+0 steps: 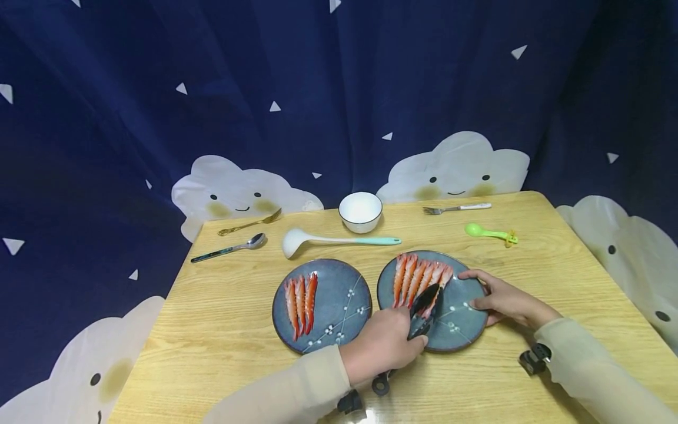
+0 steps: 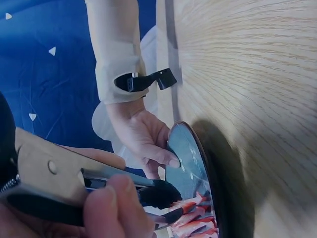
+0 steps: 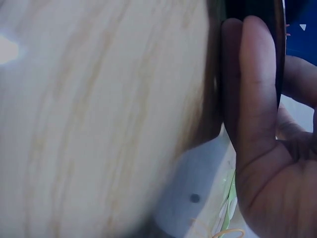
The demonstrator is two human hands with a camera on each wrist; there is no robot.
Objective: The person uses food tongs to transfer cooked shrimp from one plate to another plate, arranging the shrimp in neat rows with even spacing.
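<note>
My left hand (image 1: 382, 343) grips black-tipped tongs (image 1: 425, 301), whose tips reach down over the right-hand blue-grey plate (image 1: 459, 294). They are at the lower end of the rightmost shrimp (image 1: 445, 277) in a row of several red-and-white shrimp. In the left wrist view, the tong tips (image 2: 166, 194) meet the nearest shrimp. My right hand (image 1: 508, 301) holds that plate by its right rim, and the right wrist view shows fingers (image 3: 257, 84) against its underside. To the left, a matching plate (image 1: 339, 282) bears three shrimp (image 1: 300, 303) side by side.
Behind the plates lie a white ladle (image 1: 328, 239) with a mint handle and a white bowl (image 1: 360, 212). A gold fork (image 1: 249, 224) and a spoon (image 1: 233, 247) lie at left; a white-handled fork (image 1: 458, 208) and green spoon (image 1: 489, 232) at right. A dark blue curtain (image 1: 339, 88) hangs behind.
</note>
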